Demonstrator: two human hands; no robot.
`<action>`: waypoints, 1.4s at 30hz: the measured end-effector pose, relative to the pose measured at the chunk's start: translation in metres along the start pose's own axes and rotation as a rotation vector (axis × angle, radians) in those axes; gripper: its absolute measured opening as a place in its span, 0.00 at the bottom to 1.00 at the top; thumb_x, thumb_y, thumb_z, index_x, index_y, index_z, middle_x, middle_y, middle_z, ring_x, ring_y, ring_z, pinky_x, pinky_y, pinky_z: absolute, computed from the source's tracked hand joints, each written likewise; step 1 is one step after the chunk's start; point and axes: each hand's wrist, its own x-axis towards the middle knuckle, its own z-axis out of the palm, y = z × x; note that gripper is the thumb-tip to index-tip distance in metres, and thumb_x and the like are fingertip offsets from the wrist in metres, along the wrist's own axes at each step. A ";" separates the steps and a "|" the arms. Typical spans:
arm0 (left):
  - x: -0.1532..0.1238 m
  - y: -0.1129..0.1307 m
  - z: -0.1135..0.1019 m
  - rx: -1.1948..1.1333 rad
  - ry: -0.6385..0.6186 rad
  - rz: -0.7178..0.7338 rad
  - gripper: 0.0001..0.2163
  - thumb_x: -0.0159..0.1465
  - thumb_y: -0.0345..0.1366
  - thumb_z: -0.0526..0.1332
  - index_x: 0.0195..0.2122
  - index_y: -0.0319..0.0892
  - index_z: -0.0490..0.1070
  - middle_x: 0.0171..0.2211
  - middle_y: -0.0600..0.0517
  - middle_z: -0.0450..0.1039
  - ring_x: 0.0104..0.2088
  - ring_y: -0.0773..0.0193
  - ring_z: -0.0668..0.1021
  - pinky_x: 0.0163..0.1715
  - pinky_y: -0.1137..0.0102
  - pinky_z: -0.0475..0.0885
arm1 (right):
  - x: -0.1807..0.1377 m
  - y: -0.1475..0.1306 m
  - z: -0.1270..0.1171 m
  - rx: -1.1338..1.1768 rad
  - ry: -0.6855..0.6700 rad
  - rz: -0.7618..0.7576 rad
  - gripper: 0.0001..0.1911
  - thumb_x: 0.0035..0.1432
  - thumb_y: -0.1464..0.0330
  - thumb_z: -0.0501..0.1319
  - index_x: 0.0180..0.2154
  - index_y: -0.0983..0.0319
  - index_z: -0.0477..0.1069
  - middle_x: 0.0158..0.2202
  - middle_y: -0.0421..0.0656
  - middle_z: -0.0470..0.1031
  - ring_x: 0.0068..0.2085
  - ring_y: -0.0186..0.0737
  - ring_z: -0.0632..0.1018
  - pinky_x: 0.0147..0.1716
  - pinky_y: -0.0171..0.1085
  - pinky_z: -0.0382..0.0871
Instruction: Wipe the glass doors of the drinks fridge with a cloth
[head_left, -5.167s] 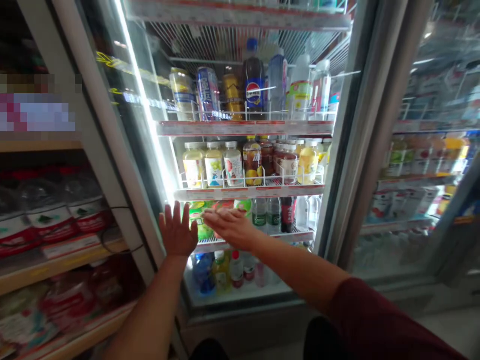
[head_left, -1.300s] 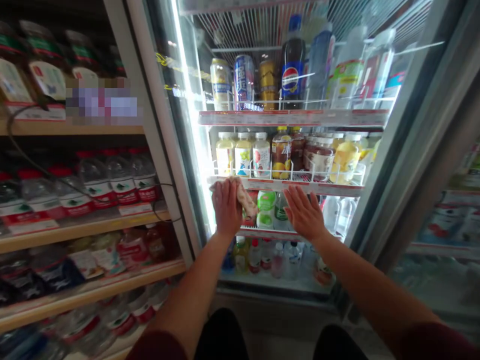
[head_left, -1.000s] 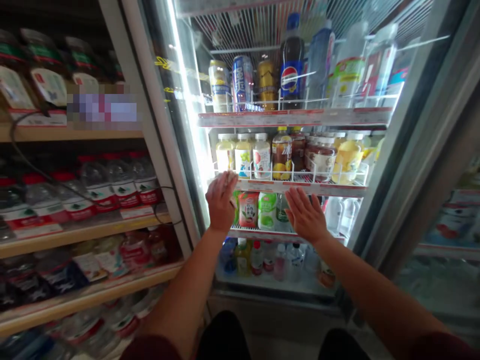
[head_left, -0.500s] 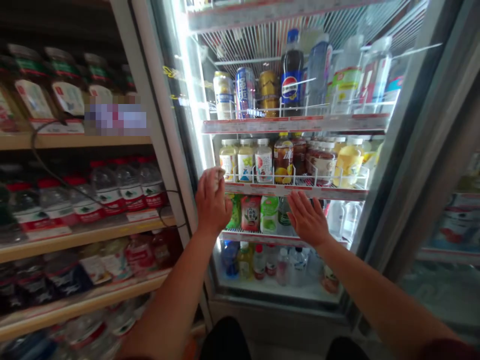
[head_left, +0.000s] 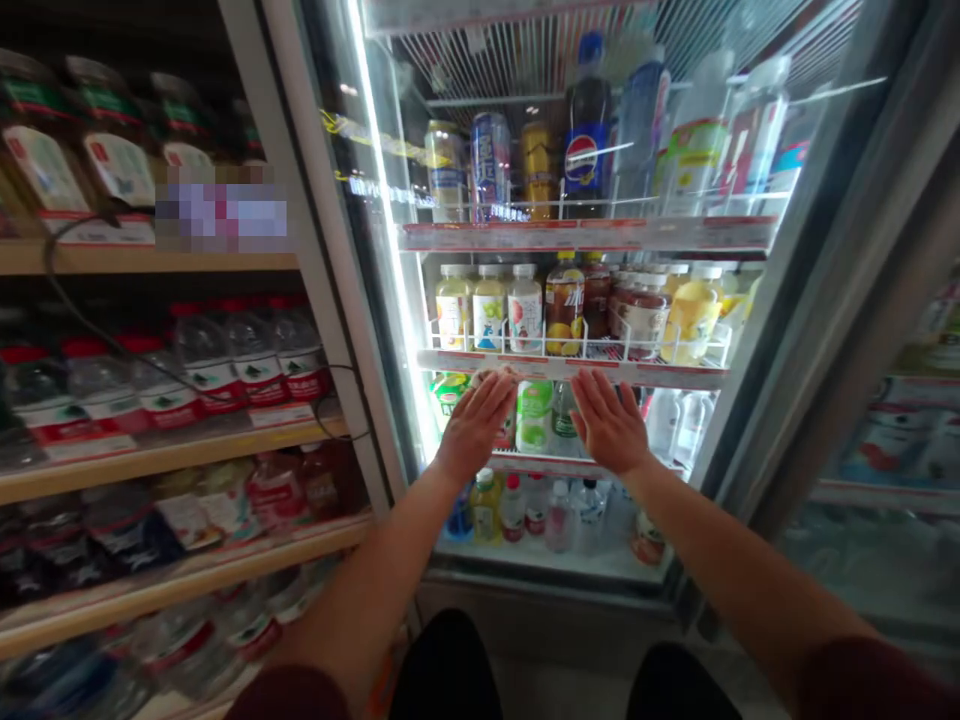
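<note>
My left hand (head_left: 476, 425) presses a crumpled pale cloth (head_left: 504, 372) against the glass door (head_left: 540, 598) of a lit drinks fridge. Only a bit of the cloth shows past the fingertips; the rest is under the hand. My right hand (head_left: 611, 425) lies flat on the glass to the right, fingers stretched out, with nothing visible in it. Behind the glass, a green-and-white carton (head_left: 535, 418) shows between the hands. Above them stand a tea bottle with a yellow cap (head_left: 565, 305) and several white-capped bottles (head_left: 489, 308).
Wooden shelves (head_left: 187, 448) on the left hold many bottles with red caps (head_left: 210, 350). A dark cable (head_left: 71, 300) hangs across them. Another glass door (head_left: 877, 540) stands at the right, past a metal upright (head_left: 810, 400). My knees (head_left: 446, 665) are just below the fridge.
My left hand has slid right and slightly down across the glass with the cloth, from near the door's left edge toward my right hand. My right hand stays nearly in place.
</note>
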 end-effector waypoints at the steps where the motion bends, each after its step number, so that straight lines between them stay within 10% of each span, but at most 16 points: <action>1: 0.004 -0.006 0.000 0.002 0.009 -0.016 0.26 0.72 0.27 0.47 0.70 0.47 0.59 0.68 0.50 0.64 0.72 0.60 0.59 0.71 0.58 0.62 | 0.000 0.000 0.000 -0.009 0.000 -0.003 0.34 0.71 0.65 0.55 0.73 0.62 0.49 0.69 0.50 0.65 0.70 0.45 0.66 0.74 0.47 0.36; 7: 0.023 -0.013 0.001 0.107 0.220 -0.224 0.31 0.71 0.27 0.47 0.75 0.43 0.45 0.73 0.45 0.51 0.75 0.58 0.48 0.75 0.53 0.51 | 0.003 0.000 -0.001 -0.087 0.029 -0.035 0.34 0.70 0.65 0.57 0.72 0.66 0.51 0.68 0.50 0.66 0.71 0.45 0.65 0.75 0.47 0.34; 12: -0.020 0.040 0.024 0.074 0.109 -0.046 0.30 0.69 0.26 0.54 0.71 0.49 0.56 0.65 0.51 0.69 0.74 0.60 0.53 0.73 0.57 0.50 | 0.005 0.001 -0.001 -0.079 0.047 -0.033 0.35 0.71 0.65 0.57 0.73 0.66 0.50 0.67 0.50 0.67 0.71 0.45 0.64 0.75 0.47 0.34; 18: 0.018 0.008 0.015 0.062 0.112 -0.039 0.33 0.70 0.23 0.49 0.75 0.50 0.46 0.72 0.43 0.56 0.73 0.56 0.59 0.65 0.57 0.64 | 0.004 0.001 0.000 -0.074 0.062 -0.035 0.34 0.71 0.65 0.57 0.73 0.65 0.50 0.67 0.50 0.67 0.71 0.45 0.65 0.74 0.47 0.37; 26: 0.008 0.046 0.023 0.109 0.020 0.031 0.31 0.71 0.26 0.51 0.75 0.47 0.47 0.67 0.48 0.65 0.68 0.60 0.67 0.64 0.65 0.64 | 0.004 0.001 0.000 -0.098 0.064 -0.042 0.33 0.70 0.65 0.57 0.72 0.66 0.53 0.68 0.49 0.67 0.71 0.45 0.64 0.75 0.47 0.35; 31: 0.055 0.010 0.015 0.155 0.161 -0.221 0.30 0.73 0.31 0.50 0.75 0.49 0.43 0.72 0.46 0.56 0.73 0.53 0.58 0.69 0.55 0.58 | 0.004 0.000 0.000 -0.097 0.060 -0.038 0.34 0.71 0.64 0.57 0.72 0.66 0.50 0.68 0.49 0.66 0.71 0.45 0.64 0.74 0.47 0.36; 38: 0.007 0.061 0.036 0.114 0.035 -0.056 0.32 0.72 0.27 0.50 0.75 0.47 0.43 0.68 0.47 0.64 0.72 0.61 0.60 0.71 0.61 0.54 | 0.004 0.000 0.002 -0.079 0.057 -0.030 0.36 0.71 0.65 0.55 0.74 0.66 0.45 0.68 0.51 0.67 0.71 0.45 0.65 0.74 0.47 0.37; 42: 0.048 0.039 0.030 0.155 0.153 -0.196 0.33 0.73 0.28 0.49 0.76 0.51 0.37 0.69 0.48 0.62 0.73 0.61 0.58 0.74 0.53 0.46 | 0.003 0.000 0.003 -0.089 0.063 -0.021 0.36 0.72 0.65 0.54 0.74 0.68 0.43 0.67 0.53 0.68 0.70 0.46 0.66 0.74 0.47 0.38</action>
